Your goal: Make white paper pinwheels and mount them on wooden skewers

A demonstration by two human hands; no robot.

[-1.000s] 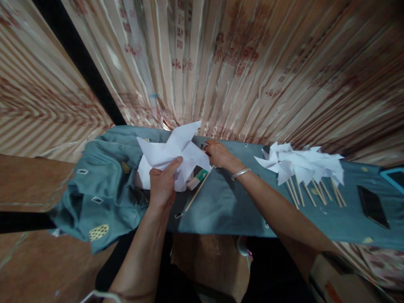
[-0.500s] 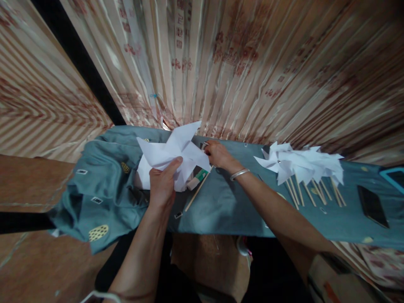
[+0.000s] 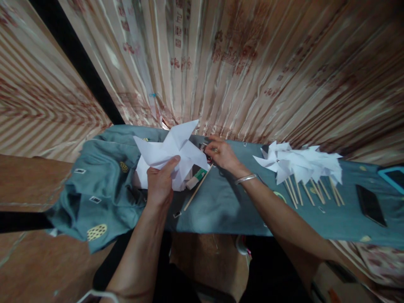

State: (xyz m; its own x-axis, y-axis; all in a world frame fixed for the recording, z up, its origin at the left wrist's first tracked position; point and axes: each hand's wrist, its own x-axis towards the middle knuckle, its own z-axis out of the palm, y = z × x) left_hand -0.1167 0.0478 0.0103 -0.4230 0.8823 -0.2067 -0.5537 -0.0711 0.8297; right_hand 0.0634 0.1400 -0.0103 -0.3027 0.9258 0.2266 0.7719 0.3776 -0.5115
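Observation:
My left hand (image 3: 160, 181) is closed on a white folded paper pinwheel (image 3: 181, 145), thumb on top near its centre. More white paper (image 3: 141, 174) lies under it. My right hand (image 3: 222, 155), with a silver bracelet on the wrist, is just right of the pinwheel. Its thumb and index finger pinch together over a small dark patch of little items (image 3: 208, 158); whatever they hold is too small to name. Between the hands lie a thin wooden stick (image 3: 198, 187) and a green and white eraser-like block (image 3: 196, 179).
Several finished pinwheels (image 3: 303, 162) on sticks lie in a row to the right on the teal cloth (image 3: 227, 206). Beyond them are a black phone (image 3: 370, 205) and a blue-edged object (image 3: 393, 176). A patterned curtain (image 3: 202, 63) hangs along the back edge.
My right hand has shifted slightly right, its other fingers lifting and spreading while thumb and index finger stay pinched. My left hand keeps holding the pinwheel, nearly still.

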